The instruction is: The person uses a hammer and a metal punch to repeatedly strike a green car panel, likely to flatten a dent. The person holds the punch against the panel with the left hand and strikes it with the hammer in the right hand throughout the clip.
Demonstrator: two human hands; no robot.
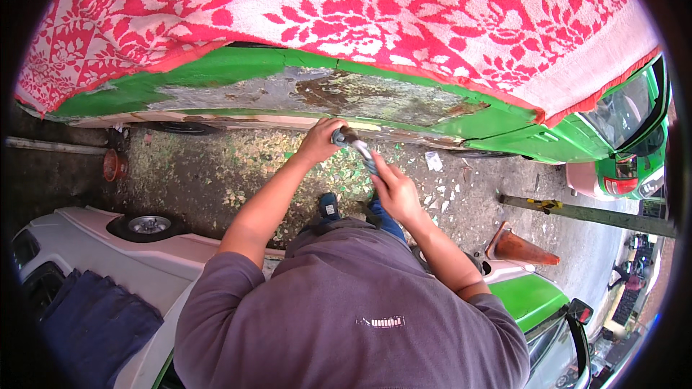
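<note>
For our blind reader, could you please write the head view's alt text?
A person holds a grey-handled metal tool in the right grip, its blurred end at the left grip, beside the patchy side of a green car. A pink-and-white floral cloth drapes it; pale flakes litter the ground.

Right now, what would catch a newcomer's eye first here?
A red-patterned floral cloth fills the top of the view, draped over a green vehicle. Below its edge lies a large mottled patch without green paint. At centre, the right hand grips a handled tool, its far end at the left hand.
</note>
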